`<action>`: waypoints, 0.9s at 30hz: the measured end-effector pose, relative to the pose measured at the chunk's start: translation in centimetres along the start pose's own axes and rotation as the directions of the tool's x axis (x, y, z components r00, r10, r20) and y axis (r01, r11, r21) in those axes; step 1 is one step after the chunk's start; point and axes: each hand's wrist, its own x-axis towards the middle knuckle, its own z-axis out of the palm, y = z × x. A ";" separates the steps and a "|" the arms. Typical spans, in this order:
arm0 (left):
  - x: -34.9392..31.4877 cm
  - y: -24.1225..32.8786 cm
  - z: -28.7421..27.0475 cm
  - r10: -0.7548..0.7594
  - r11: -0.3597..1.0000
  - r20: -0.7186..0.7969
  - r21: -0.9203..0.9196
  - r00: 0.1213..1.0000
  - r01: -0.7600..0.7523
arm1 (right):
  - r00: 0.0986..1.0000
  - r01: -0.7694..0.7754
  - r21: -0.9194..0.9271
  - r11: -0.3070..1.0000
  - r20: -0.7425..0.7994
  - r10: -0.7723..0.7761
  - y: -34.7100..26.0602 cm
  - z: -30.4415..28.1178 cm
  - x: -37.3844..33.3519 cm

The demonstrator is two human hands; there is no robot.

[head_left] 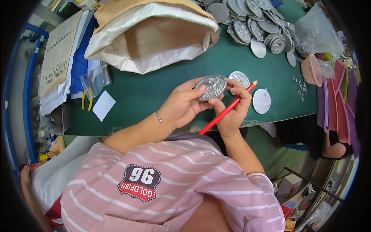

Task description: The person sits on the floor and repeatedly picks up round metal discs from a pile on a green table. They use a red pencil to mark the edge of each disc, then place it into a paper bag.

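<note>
Above the near part of the green table, my left hand [185, 99] grips a round silver medallion [213, 87] with a raised relief and a rope-like rim. Against the medallion's right edge are the fingers of my right hand [234, 112]. A red pencil [221, 115] is held in that same hand, slanting down to the left, its sharpened tip pointing up and right. Just behind my right hand lies a second relief medallion [239, 79], partly covered by the fingers. To its right rests a plain, flat silver disc [261, 101] with a small loop at its edge.
A large open sack [154, 42] stands at the back. Many silver medallions [257, 27] are heaped at the far right, near a clear plastic bag [319, 31], a pink cup [311, 70] and small metal rings [301, 88]. Yellow-handled pliers [87, 99], white card [104, 105] and papers [60, 58] lie left.
</note>
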 end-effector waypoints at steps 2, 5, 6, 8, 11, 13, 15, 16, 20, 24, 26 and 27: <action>0.2 0.1 -0.1 -0.009 1.000 0.030 0.010 1.000 0.008 | 1.000 0.023 0.023 0.999 0.004 -0.023 -0.3 0.1 0.3; 0.3 0.1 -0.5 -0.042 0.996 0.086 -0.078 0.995 0.049 | 0.997 0.072 0.024 0.997 0.020 -0.073 -0.8 0.3 0.7; 0.3 0.2 -0.6 -0.056 0.993 0.115 -0.100 0.992 0.068 | 0.996 0.084 0.030 0.996 0.017 -0.085 -1.0 0.6 1.0; 0.2 0.3 -0.6 -0.083 0.984 0.174 -0.140 0.981 0.108 | 0.994 0.103 0.018 0.995 0.024 -0.103 -1.2 0.6 1.3; 0.3 0.3 -0.6 -0.099 0.983 0.154 -0.136 0.983 0.121 | 0.992 0.121 0.005 0.993 0.044 -0.121 -1.4 0.5 1.5; 0.3 0.5 -0.2 -0.116 0.988 0.115 -0.093 0.987 0.127 | 0.991 0.125 0.038 0.991 0.039 -0.127 -1.6 0.6 1.5; 0.4 0.4 -0.6 -0.127 0.979 0.165 -0.138 0.978 0.150 | 0.989 0.110 0.046 0.993 0.099 -0.114 -2.0 0.6 1.7; 0.6 0.0 -1.4 -0.124 0.964 0.235 -0.201 0.964 0.173 | 0.986 0.100 0.052 0.994 0.131 -0.106 -2.2 0.6 1.6; 0.4 -0.1 -0.7 -0.099 0.972 0.066 -0.210 0.993 0.110 | 0.974 0.134 -0.073 0.988 0.195 -0.117 -2.1 0.4 1.6; 0.4 0.0 -1.2 -0.101 0.941 0.118 -0.312 0.988 0.133 | 0.989 0.095 -0.043 0.995 0.116 -0.090 -3.1 -0.5 2.6; 0.2 0.0 -1.0 -0.002 0.979 0.050 -0.203 0.999 0.012 | 0.967 0.208 -0.111 0.972 0.172 -0.187 -4.4 -1.3 4.0; 0.2 0.0 -0.8 0.047 0.989 0.024 -0.144 0.999 -0.043 | 0.976 0.164 -0.054 0.985 0.154 -0.154 -4.9 -1.4 4.0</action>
